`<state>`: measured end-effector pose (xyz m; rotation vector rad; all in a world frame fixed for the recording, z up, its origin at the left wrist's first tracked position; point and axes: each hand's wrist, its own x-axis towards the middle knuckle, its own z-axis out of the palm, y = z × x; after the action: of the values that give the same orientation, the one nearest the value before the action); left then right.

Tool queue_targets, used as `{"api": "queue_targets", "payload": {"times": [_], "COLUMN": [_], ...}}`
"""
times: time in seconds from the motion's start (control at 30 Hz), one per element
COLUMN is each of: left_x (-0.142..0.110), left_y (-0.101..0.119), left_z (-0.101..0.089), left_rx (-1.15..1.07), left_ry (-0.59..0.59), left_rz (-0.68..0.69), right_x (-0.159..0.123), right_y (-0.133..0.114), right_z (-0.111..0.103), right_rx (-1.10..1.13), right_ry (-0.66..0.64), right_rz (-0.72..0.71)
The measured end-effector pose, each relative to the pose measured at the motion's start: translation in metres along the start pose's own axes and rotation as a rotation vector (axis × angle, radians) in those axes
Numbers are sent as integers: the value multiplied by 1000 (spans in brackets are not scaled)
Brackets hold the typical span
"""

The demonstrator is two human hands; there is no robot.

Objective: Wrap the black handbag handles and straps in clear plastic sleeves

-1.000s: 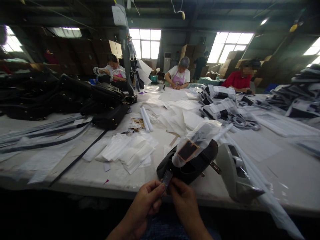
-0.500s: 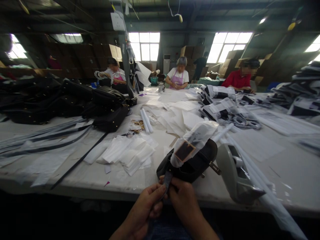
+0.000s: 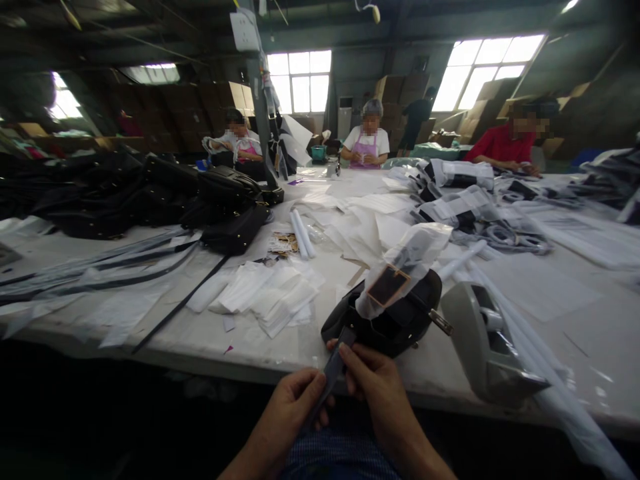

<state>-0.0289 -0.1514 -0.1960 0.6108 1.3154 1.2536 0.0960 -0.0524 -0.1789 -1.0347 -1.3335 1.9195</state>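
Observation:
Between my hands runs a dark strap (image 3: 332,371), attached at its upper end to a black handbag (image 3: 387,327) at the table's front edge. My left hand (image 3: 293,407) pinches the strap lower down, thumb on top. Higher up, close to the bag, my right hand (image 3: 377,380) pinches the same strap between thumb and fingers. The bag lies tilted, with a metal clasp (image 3: 441,323) sticking out on its right. White wrapping (image 3: 423,248) covers a part that rises from the bag, and a brown-framed dark patch (image 3: 389,285) shows on it.
A grey tape dispenser (image 3: 470,340) stands right of the bag, beside long plastic-wrapped rolls (image 3: 530,353). White paper sheets (image 3: 270,293) and black straps (image 3: 180,303) lie to the left. Black bags (image 3: 235,227) are piled behind them. Several people sit across the table (image 3: 280,350).
My left hand has slid down and away from the bag along the strap, so more strap shows. My right thumb now lies on top of it. The view has shifted slightly right.

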Motion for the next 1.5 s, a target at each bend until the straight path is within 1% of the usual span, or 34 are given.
{"api": "queue_targets", "payload": {"times": [0.1,0.23,0.33,0.4,0.43,0.47,0.5,0.57,0.6,0.63,0.67,0.7,0.73,0.77,0.8,0.87,0.9,0.97,1.03,1.07,1.13,1.2,1.27,1.33,1.4,1.47,1.5], "left_x": [-9,-13,-10,-6,-4,-1,3,14,20,27,33,39,44,47,50,51,51,49,47,46,45,46,48,50,53,55,56], "left_y": [-15,-30,-31,-23,-17,-9,-1,17,25,32,38,42,45,46,46,45,44,44,46,48,52,56,58,58,54,46,40], "left_z": [-9,-11,-12,-18,-22,-26,-30,-33,-32,-29,-24,-17,-9,-1,6,16,19,18,12,8,-2,-11,-17,-20,-20,-17,-16], "left_rx": [-24,5,101,232,303,364,409,449,458,470,486,509,536,566,595,632,634,607,550,520,488,501,567,664,746,779,779], "left_ry": [54,121,114,90,108,152,212,321,340,326,290,238,183,133,94,59,57,56,84,118,223,336,430,517,593,639,638], "left_rz": [-32,27,76,140,184,231,277,369,424,483,545,604,658,704,738,784,794,793,771,756,741,773,838,891,912,913,904], "right_x": [1,4,3,-3,-8,-14,-19,-27,-28,-28,-25,-20,-13,-6,2,17,23,34,42,45,47,48,48,50,54,59,63], "right_y": [3,6,7,7,7,6,3,-8,-17,-29,-43,-61,-80,-101,-123,-166,-185,-217,-242,-252,-272,-291,-309,-325,-338,-346,-347], "right_z": [-1,-2,-3,-9,-14,-21,-28,-44,-51,-56,-59,-60,-59,-57,-53,-45,-42,-35,-31,-29,-27,-28,-31,-36,-42,-47,-49], "right_rx": [-30,-95,-247,-393,-455,-503,-537,-532,-490,-415,-307,-182,-64,22,62,63,63,77,95,89,26,-92,-294,-517,-672,-814,-910], "right_ry": [0,-43,-79,-78,-48,8,91,315,416,483,494,443,334,229,136,20,-3,-27,-30,-34,-46,-46,-25,-16,-23,-33,-42], "right_rz": [-14,-24,-26,-59,-97,-145,-192,-275,-310,-345,-389,-444,-489,-495,-481,-430,-428,-363,-273,-238,-216,-254,-318,-363,-369,-363,-364]}}
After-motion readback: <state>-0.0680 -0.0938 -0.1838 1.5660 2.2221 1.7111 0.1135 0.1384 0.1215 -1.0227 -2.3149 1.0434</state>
